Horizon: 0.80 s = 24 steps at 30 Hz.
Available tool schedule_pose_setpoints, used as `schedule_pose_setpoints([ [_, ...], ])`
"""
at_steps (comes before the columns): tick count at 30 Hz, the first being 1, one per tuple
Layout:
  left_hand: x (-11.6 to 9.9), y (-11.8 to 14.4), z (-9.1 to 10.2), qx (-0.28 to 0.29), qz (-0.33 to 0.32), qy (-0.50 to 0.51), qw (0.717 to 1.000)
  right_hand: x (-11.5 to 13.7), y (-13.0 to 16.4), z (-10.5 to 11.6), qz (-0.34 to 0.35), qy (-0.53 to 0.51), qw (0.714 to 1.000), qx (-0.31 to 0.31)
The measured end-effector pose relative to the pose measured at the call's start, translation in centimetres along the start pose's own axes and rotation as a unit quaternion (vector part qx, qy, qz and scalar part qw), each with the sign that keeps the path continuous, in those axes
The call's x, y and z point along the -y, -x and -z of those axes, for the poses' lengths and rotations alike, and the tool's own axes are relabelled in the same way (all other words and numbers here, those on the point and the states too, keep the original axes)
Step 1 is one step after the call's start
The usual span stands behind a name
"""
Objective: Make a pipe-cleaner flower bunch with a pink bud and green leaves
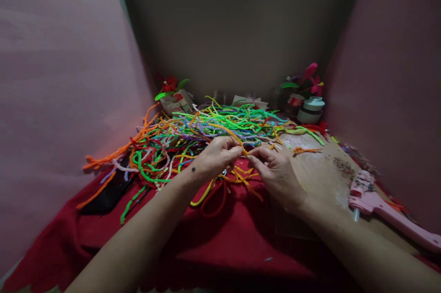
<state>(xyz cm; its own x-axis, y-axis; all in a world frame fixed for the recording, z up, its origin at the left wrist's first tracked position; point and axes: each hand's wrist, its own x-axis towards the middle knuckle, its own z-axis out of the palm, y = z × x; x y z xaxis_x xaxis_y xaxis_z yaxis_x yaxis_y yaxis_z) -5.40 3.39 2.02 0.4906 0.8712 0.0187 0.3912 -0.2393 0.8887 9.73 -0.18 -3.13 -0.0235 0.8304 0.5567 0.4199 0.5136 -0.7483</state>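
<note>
Left hand (216, 157), right hand (275, 174) pinching orange pipe cleaner (245, 151)

The pipe cleaner (237, 139) between my fingers is orange-yellow. The pile of pipe cleaners (193, 134) mixes neon green, orange, purple, red, yellow and white. The cloth (220, 242) under them is dark red. The glue gun (382, 208) is pink, on a brown board (320, 173).
</note>
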Motion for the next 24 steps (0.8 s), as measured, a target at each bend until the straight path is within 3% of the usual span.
schedule_pose_setpoints([
  [3, 0.4, 0.0, 0.3, 0.041, -0.019, 0.014, 0.999, 0.0, -0.5, 0.2, 0.102, 0.005, 0.995, -0.021],
  [7, 0.6, 0.1, 0.4, 0.088, -0.015, 0.023, 0.996, -0.2, -1.1, 0.6, 0.236, 0.136, 0.961, -0.036],
  [12, 0.3, 0.3, 0.2, 0.065, -0.004, 0.038, 0.997, -0.1, -1.3, 0.8, 0.247, 0.225, 0.941, -0.062],
  [15, 0.2, 0.3, 0.0, 0.043, -0.002, 0.035, 0.998, 0.4, -1.1, 0.9, 0.179, 0.167, 0.969, -0.044],
  [18, 0.4, 0.2, -0.1, 0.02, -0.02, 0.041, 0.999, 1.2, -0.9, 0.9, -0.006, -0.008, 1.0, 0.02],
  [21, 0.8, -0.1, -0.3, -0.005, -0.041, 0.077, 0.996, 1.8, -0.9, 0.9, -0.164, -0.175, 0.969, 0.063],
  [24, 1.1, -0.3, -0.6, -0.036, -0.059, 0.095, 0.993, 2.0, -1.0, 0.8, -0.214, -0.224, 0.949, 0.059],
])
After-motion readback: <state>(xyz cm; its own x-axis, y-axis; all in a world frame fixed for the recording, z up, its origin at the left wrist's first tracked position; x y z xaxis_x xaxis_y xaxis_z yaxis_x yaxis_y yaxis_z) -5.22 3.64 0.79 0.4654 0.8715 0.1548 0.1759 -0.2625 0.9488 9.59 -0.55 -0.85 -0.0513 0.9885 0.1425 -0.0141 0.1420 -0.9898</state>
